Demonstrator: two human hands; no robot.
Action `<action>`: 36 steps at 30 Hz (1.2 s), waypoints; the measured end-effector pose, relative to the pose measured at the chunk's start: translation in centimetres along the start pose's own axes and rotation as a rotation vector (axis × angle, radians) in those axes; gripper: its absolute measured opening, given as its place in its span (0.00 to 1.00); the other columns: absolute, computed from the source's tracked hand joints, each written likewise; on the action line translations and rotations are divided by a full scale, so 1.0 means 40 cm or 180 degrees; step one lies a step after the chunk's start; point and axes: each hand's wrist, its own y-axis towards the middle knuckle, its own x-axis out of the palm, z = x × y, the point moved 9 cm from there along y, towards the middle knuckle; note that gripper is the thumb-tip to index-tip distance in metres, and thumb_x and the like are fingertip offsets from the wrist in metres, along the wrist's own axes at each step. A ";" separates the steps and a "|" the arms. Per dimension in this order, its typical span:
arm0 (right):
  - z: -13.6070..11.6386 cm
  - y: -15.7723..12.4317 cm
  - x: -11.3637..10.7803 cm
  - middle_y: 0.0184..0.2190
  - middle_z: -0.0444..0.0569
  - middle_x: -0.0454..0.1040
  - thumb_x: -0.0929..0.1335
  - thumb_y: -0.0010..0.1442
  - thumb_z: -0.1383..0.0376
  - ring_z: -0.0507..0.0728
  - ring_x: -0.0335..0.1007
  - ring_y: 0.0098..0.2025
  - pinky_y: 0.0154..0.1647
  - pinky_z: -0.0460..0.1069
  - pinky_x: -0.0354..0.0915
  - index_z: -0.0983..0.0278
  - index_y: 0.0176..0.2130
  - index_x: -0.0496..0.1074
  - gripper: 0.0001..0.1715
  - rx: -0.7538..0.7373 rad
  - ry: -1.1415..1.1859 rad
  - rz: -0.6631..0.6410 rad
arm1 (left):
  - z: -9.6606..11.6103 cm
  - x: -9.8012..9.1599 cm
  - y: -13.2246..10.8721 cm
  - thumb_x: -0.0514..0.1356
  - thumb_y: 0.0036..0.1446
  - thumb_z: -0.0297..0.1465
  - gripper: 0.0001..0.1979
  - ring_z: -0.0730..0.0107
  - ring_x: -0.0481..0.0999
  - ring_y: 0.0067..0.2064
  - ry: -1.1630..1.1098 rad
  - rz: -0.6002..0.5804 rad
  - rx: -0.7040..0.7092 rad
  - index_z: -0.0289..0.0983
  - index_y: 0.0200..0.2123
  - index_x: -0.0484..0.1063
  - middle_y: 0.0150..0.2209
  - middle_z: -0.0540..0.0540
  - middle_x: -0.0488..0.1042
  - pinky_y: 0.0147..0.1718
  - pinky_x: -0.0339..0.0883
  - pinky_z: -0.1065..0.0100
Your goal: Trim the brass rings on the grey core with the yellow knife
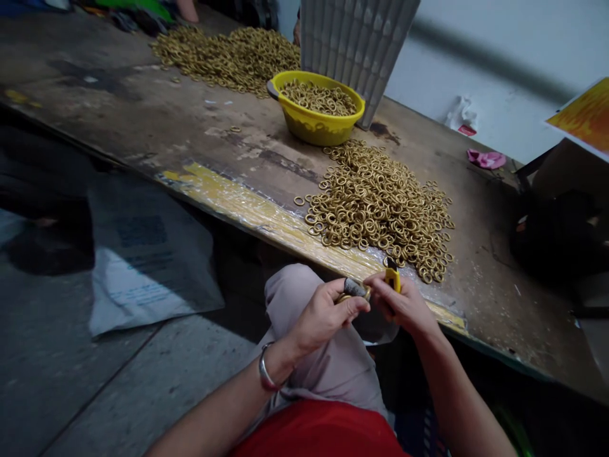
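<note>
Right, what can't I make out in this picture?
All in the head view:
Rings in the left hand: number hidden by its grip.
Yellow tool, lower end: hidden by the right hand.
White sack, print: blurred, too small to read.
Far ring pile: any part behind the grey panel is hidden.
Orange sheet: cut off by the right edge.

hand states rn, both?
Left hand: closed, holding at least one gold-coloured ring.
Right hand: closed, holding a yellow tool with a black tip.
</note>
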 end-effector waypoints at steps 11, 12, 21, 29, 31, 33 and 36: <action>-0.021 -0.015 0.030 0.19 0.40 0.67 0.75 0.52 0.55 0.47 0.56 0.18 0.19 0.43 0.54 0.64 0.37 0.74 0.18 0.0061 0.1111 0.0392 | -0.006 -0.049 -0.009 0.68 0.50 0.36 0.15 0.81 0.61 0.21 0.0005 0.0267 0.0026 0.34 0.37 0.71 0.29 0.47 0.77 0.20 0.53 0.75; -0.028 -0.019 0.022 0.19 0.40 0.67 0.75 0.51 0.55 0.47 0.57 0.18 0.18 0.43 0.54 0.64 0.37 0.74 0.18 0.0025 0.0933 0.0467 | -0.003 -0.058 -0.009 0.67 0.51 0.37 0.15 0.81 0.61 0.20 0.0022 0.0326 0.0069 0.34 0.38 0.71 0.28 0.47 0.77 0.19 0.53 0.75; -0.032 -0.023 0.054 0.27 0.42 0.71 0.74 0.53 0.55 0.48 0.59 0.20 0.20 0.45 0.57 0.61 0.34 0.74 0.13 -0.0083 0.0733 0.0421 | -0.015 -0.032 -0.008 0.68 0.49 0.41 0.17 0.83 0.58 0.19 -0.0455 0.0027 -0.0264 0.33 0.34 0.71 0.29 0.46 0.77 0.15 0.46 0.77; -0.109 -0.063 0.042 0.31 0.48 0.73 0.63 0.62 0.69 0.55 0.68 0.34 0.37 0.48 0.61 0.62 0.36 0.74 0.09 -0.1054 -0.1565 0.0558 | -0.025 -0.032 -0.007 0.70 0.45 0.42 0.20 0.82 0.57 0.20 -0.0570 0.0193 -0.0445 0.33 0.31 0.71 0.21 0.53 0.67 0.15 0.44 0.78; -0.100 -0.070 0.048 0.32 0.48 0.73 0.62 0.58 0.74 0.55 0.69 0.34 0.35 0.47 0.60 0.62 0.38 0.74 0.13 -0.0970 -0.2200 0.0586 | -0.026 -0.037 -0.002 0.69 0.47 0.43 0.19 0.82 0.56 0.20 -0.0430 0.0247 -0.0342 0.34 0.31 0.69 0.19 0.55 0.63 0.16 0.45 0.77; -0.087 -0.071 0.058 0.34 0.49 0.73 0.62 0.54 0.77 0.56 0.69 0.35 0.35 0.47 0.59 0.63 0.39 0.73 0.17 -0.0828 -0.2624 0.0579 | -0.025 -0.041 0.003 0.67 0.49 0.42 0.17 0.81 0.55 0.19 -0.0258 0.0264 -0.0212 0.35 0.30 0.68 0.19 0.56 0.61 0.17 0.47 0.76; -0.074 -0.060 0.066 0.34 0.49 0.75 0.62 0.56 0.77 0.56 0.70 0.35 0.35 0.47 0.58 0.63 0.39 0.73 0.16 -0.0620 -0.3066 0.0555 | -0.001 -0.044 0.004 0.65 0.52 0.37 0.12 0.80 0.55 0.21 0.0179 0.0269 0.0054 0.36 0.30 0.68 0.20 0.56 0.61 0.20 0.50 0.75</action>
